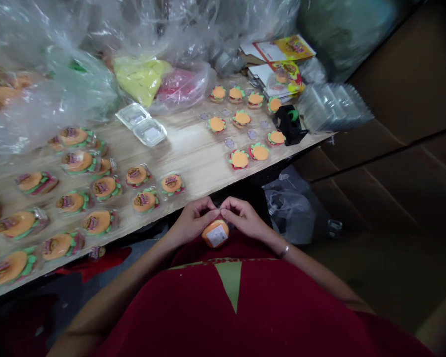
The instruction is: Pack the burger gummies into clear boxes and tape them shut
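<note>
In front of my red shirt, close to the table's front edge, is an orange toy burger (209, 231) with a white barcode label (216, 237) facing up. My left hand (196, 219) pinches at its far edge with thumb and forefinger. From the other side my right hand (244, 217) does the same, its fingertips almost meeting the left ones. Whether a clear case surrounds this burger is hard to see. An open clear plastic clamshell (150, 131) lies on the table (191, 148) beyond my hands.
Several toy burgers in clear cases with printed stickers (104, 187) cover the table's left. Several more burgers (239, 159) stand at right, near a black tape dispenser (290, 126), nested clear clamshells (330, 106) and printed cards (282, 54). Plastic bags (182, 85) line the back.
</note>
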`<state>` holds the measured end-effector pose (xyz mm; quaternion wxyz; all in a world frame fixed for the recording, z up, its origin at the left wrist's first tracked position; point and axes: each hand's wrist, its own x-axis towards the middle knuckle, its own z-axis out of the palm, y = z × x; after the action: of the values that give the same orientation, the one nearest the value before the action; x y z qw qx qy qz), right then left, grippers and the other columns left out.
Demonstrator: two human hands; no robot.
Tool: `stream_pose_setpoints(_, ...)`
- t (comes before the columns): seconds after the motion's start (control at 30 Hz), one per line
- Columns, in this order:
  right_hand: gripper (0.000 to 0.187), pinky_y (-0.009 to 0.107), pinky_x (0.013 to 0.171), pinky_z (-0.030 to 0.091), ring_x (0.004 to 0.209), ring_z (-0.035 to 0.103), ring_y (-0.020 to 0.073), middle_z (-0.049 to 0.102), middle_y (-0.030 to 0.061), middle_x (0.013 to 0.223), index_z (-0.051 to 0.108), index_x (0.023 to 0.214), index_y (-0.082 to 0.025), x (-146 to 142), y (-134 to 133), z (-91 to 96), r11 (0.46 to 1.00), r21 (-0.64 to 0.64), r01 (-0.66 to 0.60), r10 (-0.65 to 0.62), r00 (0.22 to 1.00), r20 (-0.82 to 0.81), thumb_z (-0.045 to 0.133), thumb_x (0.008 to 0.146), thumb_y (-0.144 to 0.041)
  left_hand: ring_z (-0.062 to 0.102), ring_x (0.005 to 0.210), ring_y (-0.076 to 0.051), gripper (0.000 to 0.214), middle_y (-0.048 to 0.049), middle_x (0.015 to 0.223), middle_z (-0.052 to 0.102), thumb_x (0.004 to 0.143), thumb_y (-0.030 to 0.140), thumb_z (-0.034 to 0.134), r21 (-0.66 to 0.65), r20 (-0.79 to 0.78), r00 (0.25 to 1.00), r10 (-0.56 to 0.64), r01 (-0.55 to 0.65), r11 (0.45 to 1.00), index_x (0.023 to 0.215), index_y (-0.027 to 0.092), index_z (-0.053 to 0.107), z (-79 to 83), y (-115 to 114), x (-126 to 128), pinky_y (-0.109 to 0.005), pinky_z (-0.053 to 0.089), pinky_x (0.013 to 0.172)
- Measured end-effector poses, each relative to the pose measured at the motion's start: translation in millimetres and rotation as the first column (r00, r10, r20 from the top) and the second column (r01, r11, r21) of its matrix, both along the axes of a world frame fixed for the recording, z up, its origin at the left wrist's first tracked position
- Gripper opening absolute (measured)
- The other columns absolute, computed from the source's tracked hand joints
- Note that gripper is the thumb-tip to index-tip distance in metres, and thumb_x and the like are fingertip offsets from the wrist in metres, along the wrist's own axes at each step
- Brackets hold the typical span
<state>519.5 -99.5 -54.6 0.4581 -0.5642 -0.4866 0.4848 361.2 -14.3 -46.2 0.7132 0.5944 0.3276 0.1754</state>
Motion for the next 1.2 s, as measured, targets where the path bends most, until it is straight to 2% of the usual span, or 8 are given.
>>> stream_pose_setpoints(0.13,0.025,0.023,0.054,0.035,0.062,0.048,0.0115,0.053,-0.0008,0.068,0.055,0.073,-0.017,10,-17,-6.4,0.999,-0.027,0.042,-0.041,0.998,0.038,0.057,0.087,-0.038,0.063,0.079,-0.019,0.018,-0.0079,0.091,0.071,0.076,0.034,0.070,-0.054,0.044,0.999,0.018,-0.016,0.998,0.076,0.017,0.068,-6.4,-10,-7,-0.030,0.049,0.069)
stream_pose_setpoints(0.23,0.023,0.024,0.058,0.039,0.064,0.050,0.0121,0.055,-0.0003,0.070,0.057,0.077,-0.017,20,-27,-10.4,0.996,-0.080,0.028,-0.029,1.000,-0.013,0.057,0.088,-0.037,0.059,0.100,-0.024,0.022,-0.0098,0.110,0.066,0.082,0.035,0.064,0.049,-0.007,1.000,-0.028,0.028,0.998,0.096,0.022,0.075,-9.7,-18,-19,-0.037,0.046,0.084)
stream_pose_setpoints(0.37,0.016,0.026,0.064,0.041,0.073,0.054,0.0133,0.059,0.0017,0.080,0.063,0.084,-0.018,32,-14,-0.3,0.974,-0.036,-0.224,0.226,0.972,0.066,0.058,0.088,-0.032,0.057,0.083,-0.021,0.025,-0.0061,0.088,0.065,0.083,0.035,0.061,0.124,-0.043,0.997,-0.070,0.075,0.990,0.104,0.028,0.074,-11.7,-26,-26,-0.035,0.044,0.079)
stream_pose_setpoints(0.5,0.012,0.026,0.064,0.041,0.069,0.054,0.0126,0.059,0.0001,0.075,0.064,0.080,-0.018,38,14,18.0,0.861,-0.006,-0.508,0.493,0.835,0.245,0.058,0.087,-0.025,0.057,0.078,-0.018,0.019,-0.0051,0.083,0.065,0.077,0.033,0.069,0.056,-0.045,0.996,0.077,-0.074,0.996,0.092,0.024,0.077,-11.4,-34,-25,-0.031,0.045,0.074)
stream_pose_setpoints(0.73,0.015,0.024,0.062,0.038,0.067,0.053,0.0113,0.059,0.0002,0.075,0.066,0.078,-0.017,36,22,29.7,0.760,0.010,-0.650,0.594,0.701,0.395,0.057,0.088,-0.022,0.059,0.066,-0.013,0.019,-0.0036,0.078,0.070,0.073,0.032,0.074,-0.232,-0.075,0.982,0.174,-0.187,0.955,0.085,0.016,0.073,0.2,-47,-27,-0.024,0.045,0.063)
stream_pose_setpoints(0.97,0.014,0.024,0.062,0.033,0.067,0.049,0.0108,0.056,0.0012,0.074,0.062,0.073,-0.014,23,2,28.6,0.870,-0.008,-0.492,0.430,0.751,0.502,0.057,0.086,-0.014,0.056,0.064,-0.010,0.014,-0.0014,0.072,0.068,0.074,0.027,0.072,-0.124,-0.083,0.989,0.125,-0.135,0.983,0.078,0.014,0.070,1.4,-43,-26,-0.021,0.043,0.062)
stream_pose_setpoints(1.1,0.015,0.024,0.065,0.039,0.070,0.053,0.0117,0.058,0.0015,0.076,0.064,0.078,-0.015,19,-19,10.5,0.974,0.025,-0.225,0.213,0.948,0.238,0.058,0.089,-0.023,0.056,0.068,-0.011,0.015,-0.0017,0.076,0.066,0.077,0.029,0.069,-0.030,-0.072,0.988,0.137,-0.139,0.990,0.080,0.014,0.071,-3.4,-45,-28,-0.023,0.042,0.065)
stream_pose_setpoints(1.2,0.016,0.026,0.069,0.042,0.076,0.055,0.0131,0.059,0.0026,0.081,0.067,0.088,-0.016,18,-32,1.0,0.995,0.022,-0.099,0.094,0.985,0.142,0.053,0.092,-0.025,0.056,0.070,-0.012,0.016,-0.0023,0.077,0.065,0.078,0.030,0.067,-0.014,-0.078,0.988,0.133,-0.134,0.991,0.081,0.014,0.069,-5.8,-45,-29,-0.025,0.043,0.066)
